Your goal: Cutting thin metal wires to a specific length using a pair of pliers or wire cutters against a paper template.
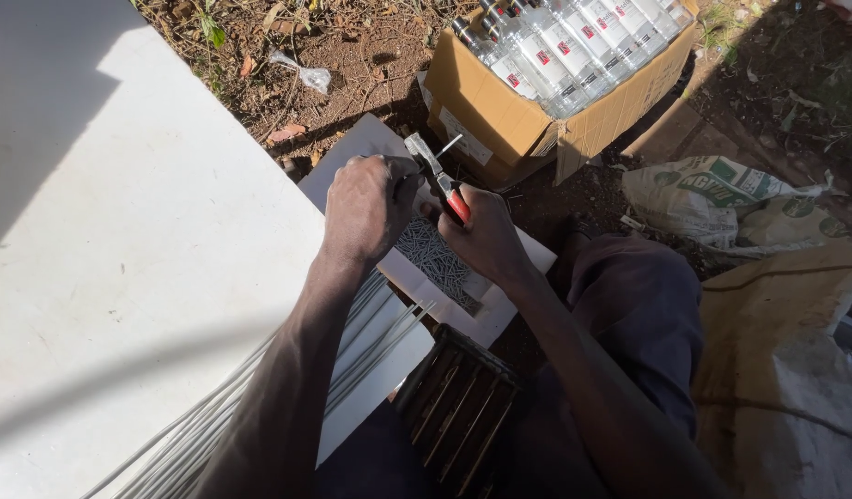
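Observation:
My right hand (486,236) grips the red handles of a pair of pliers (435,171), whose metal jaws point up and away. My left hand (366,203) is closed on a thin grey wire (449,144) that passes through the jaws, its short end sticking out beyond them. A bundle of long grey wires (380,337) runs back under my left forearm toward the lower left. Below both hands lies a heap of short cut wire pieces (435,259) on a white board (505,305).
A large white panel (121,240) fills the left side. An open cardboard box (500,115) of clear bottles stands on bare soil beyond my hands. Printed sacks (731,199) lie to the right, a brown sack (777,370) beside my knee, and a slatted metal rack (458,407) below.

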